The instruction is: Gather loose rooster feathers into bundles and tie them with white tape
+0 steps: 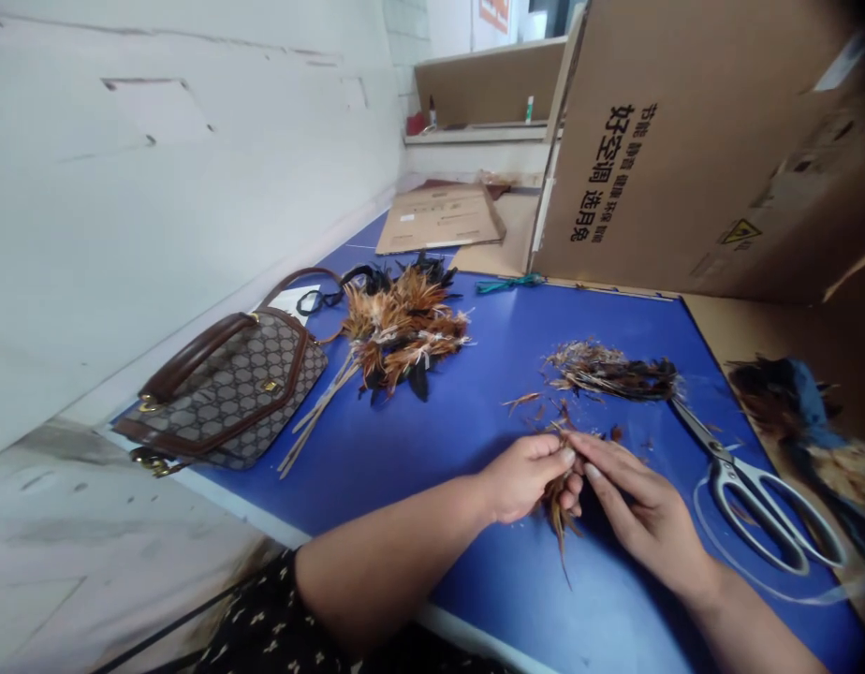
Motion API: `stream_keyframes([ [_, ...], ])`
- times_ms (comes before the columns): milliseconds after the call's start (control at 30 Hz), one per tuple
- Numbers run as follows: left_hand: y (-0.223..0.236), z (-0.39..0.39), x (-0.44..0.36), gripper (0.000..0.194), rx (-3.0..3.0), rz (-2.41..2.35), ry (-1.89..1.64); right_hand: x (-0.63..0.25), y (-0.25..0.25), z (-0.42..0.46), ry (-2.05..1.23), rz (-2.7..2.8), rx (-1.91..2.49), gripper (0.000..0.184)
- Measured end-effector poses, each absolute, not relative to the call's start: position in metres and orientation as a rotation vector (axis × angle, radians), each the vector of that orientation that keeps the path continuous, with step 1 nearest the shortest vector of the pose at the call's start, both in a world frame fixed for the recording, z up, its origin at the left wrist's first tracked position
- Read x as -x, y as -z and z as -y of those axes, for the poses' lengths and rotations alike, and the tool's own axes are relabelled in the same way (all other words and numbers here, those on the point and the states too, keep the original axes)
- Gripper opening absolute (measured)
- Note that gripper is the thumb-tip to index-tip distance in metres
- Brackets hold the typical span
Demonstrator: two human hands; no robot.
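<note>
My left hand (535, 477) is closed round a small bunch of brown feathers (560, 524), their tips hanging below the fingers. Thumb and fingertips of my right hand (639, 501) are pinched together at the upper end of the same bunch, touching the left hand. What exactly lies between the right fingertips is too small to make out. Just beyond the hands, a loose pile of dark and brown feathers (608, 370) rests on the blue table (495, 374). Large scissors (755, 496) with pale handles lie to the right, their blades at the pile.
Left of my hands lie fluffy feather bundles (408, 323) and thin sticks (316, 421). A patterned handbag (242, 384) stands by the wall. Tall cardboard (671, 140) edges the back; a flat cardboard piece (439, 220) and green ties (508, 283) lie there. More feathers (784, 402) are far right.
</note>
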State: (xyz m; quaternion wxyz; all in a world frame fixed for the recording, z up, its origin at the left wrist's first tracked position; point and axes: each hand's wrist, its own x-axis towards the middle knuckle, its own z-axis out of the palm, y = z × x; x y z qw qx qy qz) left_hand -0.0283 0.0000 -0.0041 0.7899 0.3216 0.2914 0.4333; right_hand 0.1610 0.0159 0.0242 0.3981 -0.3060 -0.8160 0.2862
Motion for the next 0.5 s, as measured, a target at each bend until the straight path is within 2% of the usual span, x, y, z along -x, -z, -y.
stream_keyframes([
  [167,-0.003,0.003,0.030,0.060,-0.712,-0.635,-0.947,-0.164,-0.026,-0.012,-0.769,2.095,0.813,0.043],
  [300,-0.012,0.004,0.034,0.060,-0.766,-0.632,-0.891,-0.169,-0.024,-0.011,-0.747,2.061,0.917,0.058],
  [500,-0.011,0.005,0.034,0.061,-0.764,-0.641,-0.852,-0.169,-0.027,-0.014,-0.748,2.157,0.836,0.053],
])
